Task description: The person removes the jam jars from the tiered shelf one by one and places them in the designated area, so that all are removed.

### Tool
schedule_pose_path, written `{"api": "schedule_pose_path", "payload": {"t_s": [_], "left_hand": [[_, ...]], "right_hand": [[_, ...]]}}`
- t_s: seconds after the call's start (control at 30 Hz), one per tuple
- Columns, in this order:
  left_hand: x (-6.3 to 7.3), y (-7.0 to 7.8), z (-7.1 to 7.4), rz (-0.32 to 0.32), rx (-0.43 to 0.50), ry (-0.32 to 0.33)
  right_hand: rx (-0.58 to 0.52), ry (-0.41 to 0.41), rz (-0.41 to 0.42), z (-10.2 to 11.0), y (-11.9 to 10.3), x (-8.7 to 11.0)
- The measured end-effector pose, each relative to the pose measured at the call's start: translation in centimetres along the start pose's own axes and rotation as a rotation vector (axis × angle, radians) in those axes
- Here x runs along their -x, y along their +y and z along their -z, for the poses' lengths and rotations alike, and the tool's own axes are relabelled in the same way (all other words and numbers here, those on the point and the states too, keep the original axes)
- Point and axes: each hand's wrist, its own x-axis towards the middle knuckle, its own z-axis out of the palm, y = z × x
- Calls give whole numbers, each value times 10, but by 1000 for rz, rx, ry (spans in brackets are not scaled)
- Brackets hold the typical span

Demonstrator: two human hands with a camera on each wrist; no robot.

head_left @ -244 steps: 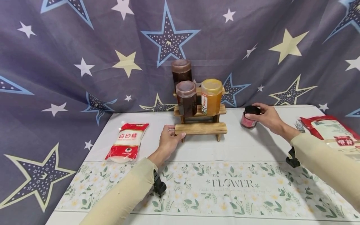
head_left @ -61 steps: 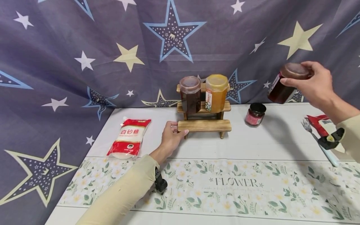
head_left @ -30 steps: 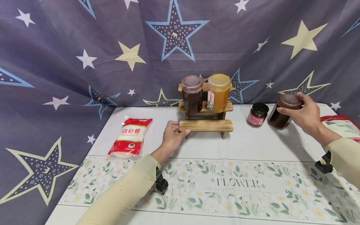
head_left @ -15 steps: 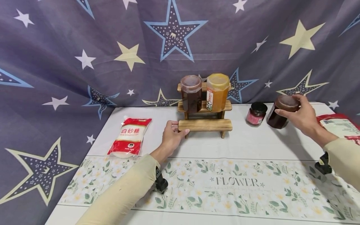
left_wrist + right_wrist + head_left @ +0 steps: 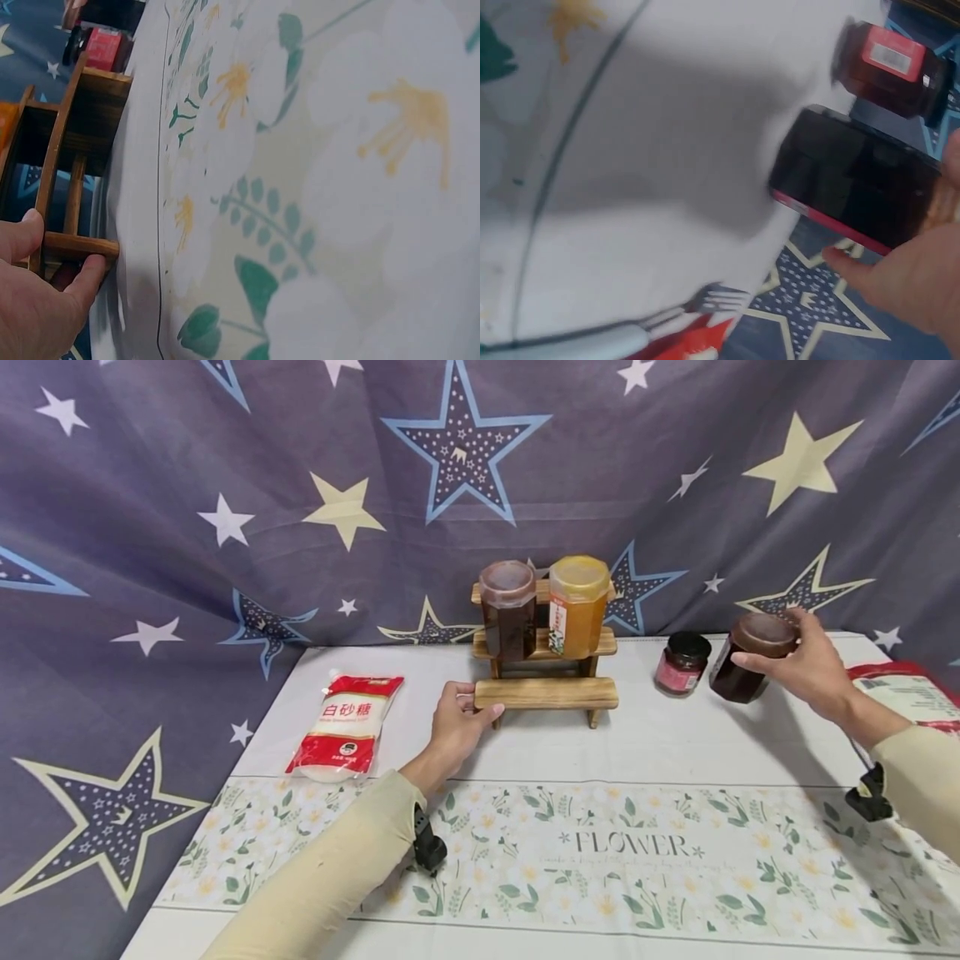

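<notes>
My left hand point(image 5: 459, 727) grips the left end of the lowest step of a small wooden tiered rack point(image 5: 555, 693), thumb above and fingers below in the left wrist view. On its middle step stand a dark jar with a brownish lid point(image 5: 510, 622) and a yellow honey jar point(image 5: 577, 618). At the right, my right hand point(image 5: 810, 672) holds another dark jar point(image 5: 738, 681) around its lid. That jar is upright at the table surface, just right of a small black-lidded jar with a pink label point(image 5: 682, 666). The right wrist view shows the held jar's dark side point(image 5: 855, 180).
A red and white bag of sugar point(image 5: 345, 727) lies left of the rack. Beyond the right forearm lies a red and white packet point(image 5: 911, 693), and the right wrist view shows a fork point(image 5: 712, 298) there. A star-patterned curtain point(image 5: 300, 460) hangs behind the table.
The right hand has left the small black-lidded jar, taken the dark jar from the top step, and lowered it from the air beside the small jar. The left hand keeps its grip.
</notes>
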Motion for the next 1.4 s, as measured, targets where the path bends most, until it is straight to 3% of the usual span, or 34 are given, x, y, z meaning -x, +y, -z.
{"api": "schedule_pose_path", "payload": {"t_s": [0.27, 0.37, 0.87, 1.4], "left_hand": [[-1, -1, -1, -3, 8, -2], [-1, -1, 0, -1, 3, 1], [0, -2, 0, 6, -2, 0], [-1, -2, 0, 15, 0, 0]], "right_hand": [[-18, 67, 18, 17, -38, -9], [-32, 58, 34, 16, -55, -11], [-105, -89, 136, -23, -117, -9], [-200, -145, 237, -58, -154, -7]]}}
